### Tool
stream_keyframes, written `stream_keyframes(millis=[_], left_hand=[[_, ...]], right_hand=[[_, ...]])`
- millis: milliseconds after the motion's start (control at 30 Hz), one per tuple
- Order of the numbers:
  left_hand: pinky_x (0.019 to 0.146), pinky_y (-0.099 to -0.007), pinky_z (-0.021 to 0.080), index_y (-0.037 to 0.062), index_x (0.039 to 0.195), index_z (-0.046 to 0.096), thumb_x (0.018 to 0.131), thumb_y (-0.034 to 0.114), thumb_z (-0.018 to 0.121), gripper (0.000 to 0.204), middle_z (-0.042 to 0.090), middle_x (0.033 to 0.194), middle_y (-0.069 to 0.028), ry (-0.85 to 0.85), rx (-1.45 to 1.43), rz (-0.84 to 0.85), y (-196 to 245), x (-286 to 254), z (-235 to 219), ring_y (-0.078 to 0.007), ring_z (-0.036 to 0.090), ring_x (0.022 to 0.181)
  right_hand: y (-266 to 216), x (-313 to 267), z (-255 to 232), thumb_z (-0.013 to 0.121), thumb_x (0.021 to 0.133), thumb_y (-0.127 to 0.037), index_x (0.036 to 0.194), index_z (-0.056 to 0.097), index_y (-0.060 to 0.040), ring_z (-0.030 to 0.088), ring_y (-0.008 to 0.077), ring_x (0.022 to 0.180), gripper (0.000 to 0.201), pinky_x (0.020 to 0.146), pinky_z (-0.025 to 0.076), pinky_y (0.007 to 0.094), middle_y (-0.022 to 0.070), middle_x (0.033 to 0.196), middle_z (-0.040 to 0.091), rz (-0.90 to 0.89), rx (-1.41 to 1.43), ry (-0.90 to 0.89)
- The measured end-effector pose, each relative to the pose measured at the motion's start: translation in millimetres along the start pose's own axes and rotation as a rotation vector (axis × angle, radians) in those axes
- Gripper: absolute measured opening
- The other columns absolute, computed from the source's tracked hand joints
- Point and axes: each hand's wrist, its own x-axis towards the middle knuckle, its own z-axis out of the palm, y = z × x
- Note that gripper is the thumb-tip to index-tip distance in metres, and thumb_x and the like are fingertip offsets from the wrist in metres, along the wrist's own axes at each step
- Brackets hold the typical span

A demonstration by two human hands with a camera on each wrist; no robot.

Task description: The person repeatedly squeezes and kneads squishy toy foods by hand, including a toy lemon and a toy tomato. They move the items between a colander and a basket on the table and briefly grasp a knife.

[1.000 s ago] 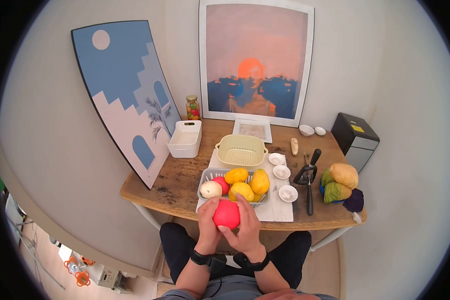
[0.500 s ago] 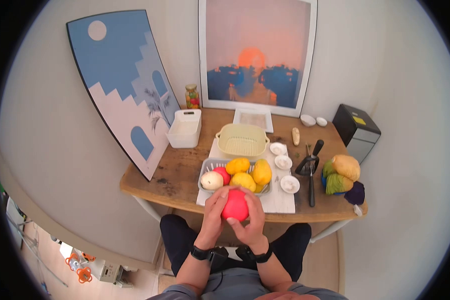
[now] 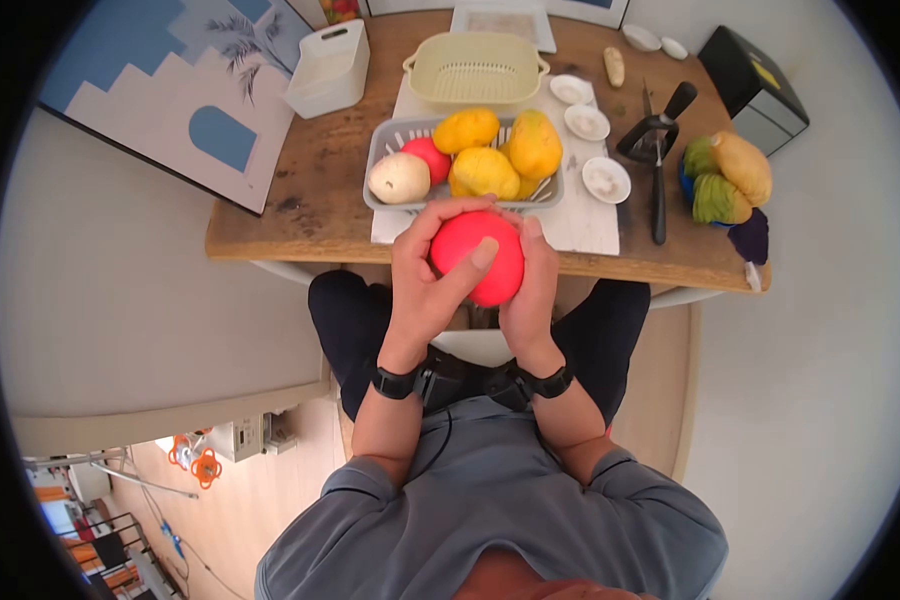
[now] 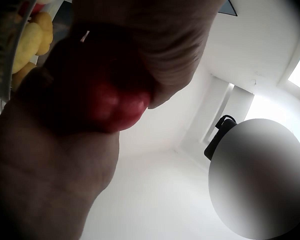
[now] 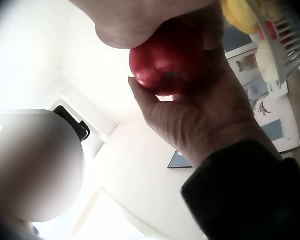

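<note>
A round, smooth red fruit point(image 3: 502, 277) is held between both hands in front of the table edge. My left hand point(image 3: 415, 290) curls round its left side, with the thumb laid across the top. On the opposite side, my right hand point(image 3: 538, 290) wraps the fruit with bent fingers. Its underside looks lobed in the right wrist view, where the red fruit point(image 5: 162, 60) shows between the two palms. Just beyond the hands stands a grey slotted basket point(image 3: 558, 185) with yellow mangoes point(image 3: 485, 172), another red fruit point(image 3: 427, 158) and a pale round one point(image 3: 399, 178).
Behind the basket are a cream colander point(image 3: 475, 65) and a white bin point(image 3: 328, 70). To the right lie small white dishes point(image 3: 606, 180), a black-handled tool point(image 3: 658, 200) and stacked produce point(image 3: 740, 170). A framed picture point(image 3: 170, 100) leans at the left.
The view has tilted down towards my lap. My hands have turned the red fruit, and my left thumb has come over its top. The basket's contents look unchanged.
</note>
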Motion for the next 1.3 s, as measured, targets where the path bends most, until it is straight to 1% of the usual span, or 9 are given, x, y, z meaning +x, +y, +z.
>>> stream_keyframes(millis=[300,433,600,733,933,1100,1167,1233,1300], left_hand=[[0.074,-0.0257,0.05,0.0015,0.099,0.056,0.096,0.025,0.05,0.025,0.062,0.093,-0.0074,0.48,-0.306,-0.252,-17.2,16.1,-13.0,-0.0117,0.059,0.084],[0.074,-0.0237,0.048,0.0001,0.108,0.057,0.099,0.034,0.047,0.037,0.062,0.096,-0.0063,0.236,-0.144,-0.378,-22.8,15.4,-17.5,-0.0104,0.059,0.084],[0.087,-0.0258,0.045,-0.0002,0.126,0.05,0.095,0.035,0.057,0.048,0.059,0.109,-0.008,-0.169,0.014,-0.401,-27.0,15.8,-18.0,-0.012,0.054,0.1],[0.096,-0.0329,0.044,0.0032,0.14,0.036,0.079,0.025,0.076,0.076,0.051,0.127,-0.0127,-0.199,0.072,-0.403,-23.7,19.0,3.2,-0.0197,0.052,0.113],[0.097,-0.0356,0.045,0.0027,0.134,0.043,0.055,0.023,0.089,0.094,0.055,0.126,-0.0159,-0.186,0.264,-0.002,-38.2,20.1,15.8,-0.0249,0.056,0.113],[0.094,-0.0356,0.047,-0.0006,0.119,0.05,0.063,0.024,0.085,0.07,0.061,0.112,-0.0177,-0.044,0.282,0.178,-37.6,13.6,21.2,-0.0253,0.061,0.105],[0.093,-0.0356,0.047,-0.0012,0.114,0.052,0.069,0.023,0.081,0.059,0.063,0.108,-0.0184,0.039,0.152,0.129,-33.3,10.7,27.5,-0.0255,0.062,0.102],[0.094,-0.0385,0.046,-0.0025,0.116,0.051,0.085,0.045,0.058,0.057,0.059,0.111,-0.0167,0.228,0.159,0.054,-25.9,11.7,34.2,-0.0259,0.057,0.106],[0.091,-0.0376,0.047,-0.0014,0.116,0.051,0.091,0.041,0.048,0.049,0.058,0.108,-0.0146,0.302,0.191,-0.044,-19.2,11.0,34.7,-0.0255,0.056,0.105]], right_hand=[[16.2,16.6,-2.2,0.07,0.08,-0.028,0.115,0.056,0.0052,0.062,0.035,0.097,0.05,0.084,0.05,0.0373,0.0242,0.118,0.057,-0.707,-0.936,-0.183],[25.2,31.8,-6.8,0.071,0.076,-0.032,0.112,0.058,0.003,0.059,0.0375,0.102,0.052,0.08,0.051,0.0403,0.0237,0.124,0.052,-0.921,-0.952,-0.289],[29.1,35.9,-28.2,0.057,0.085,-0.018,0.107,0.059,0.0068,0.063,0.032,0.087,0.033,0.081,0.05,0.0334,0.0207,0.099,0.064,-0.701,-0.547,-0.056],[10.7,26.0,-34.6,0.045,0.093,-0.023,0.115,0.054,0.0067,0.059,0.0259,0.102,0.038,0.09,0.047,0.0354,0.0191,0.11,0.062,-0.205,-0.26,0.082],[24.4,22.0,-48.6,0.042,0.099,-0.027,0.12,0.047,0.0004,0.057,0.0248,0.109,0.035,0.093,0.048,0.0364,0.018,0.118,0.059,-0.18,0.044,0.019],[9.9,25.8,-46.1,0.041,0.1,-0.031,0.113,0.055,0.0007,0.06,0.0215,0.102,0.037,0.084,0.051,0.0344,0.0161,0.115,0.061,0.223,0.096,0.078],[-1.6,25.1,-46.4,0.041,0.099,-0.035,0.108,0.058,0.0026,0.061,0.0196,0.098,0.042,0.078,0.051,0.0355,0.0172,0.113,0.061,-0.038,-0.406,-0.151],[-6.6,23.4,-31.7,0.05,0.094,-0.037,0.106,0.06,0.003,0.062,0.0255,0.093,0.043,0.077,0.051,0.0374,0.0194,0.112,0.06,-0.052,-0.406,-0.078],[2.9,29.0,-27.3,0.065,0.082,-0.036,0.104,0.062,0.0006,0.063,0.0309,0.089,0.043,0.076,0.051,0.0373,0.0182,0.112,0.061,-0.89,-0.86,0.06]])
